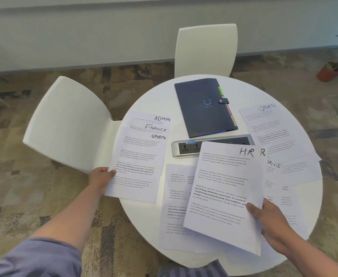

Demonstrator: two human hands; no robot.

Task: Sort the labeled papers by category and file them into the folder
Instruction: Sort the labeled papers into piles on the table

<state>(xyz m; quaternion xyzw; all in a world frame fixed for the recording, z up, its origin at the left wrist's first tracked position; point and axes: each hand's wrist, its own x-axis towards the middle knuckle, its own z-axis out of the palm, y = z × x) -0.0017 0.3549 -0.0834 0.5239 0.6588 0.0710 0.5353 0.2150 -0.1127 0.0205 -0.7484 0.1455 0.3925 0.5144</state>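
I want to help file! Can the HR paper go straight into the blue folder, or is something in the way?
Between the HR paper, gripped by the right hand, and the folder sits only the low socket strip, easy to lift over. But the folder lies closed, its snap strap fastened, so it needs opening first.

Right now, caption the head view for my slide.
Left hand holds fanned labeled papers, right hand an HR sheet; closed folder waits.
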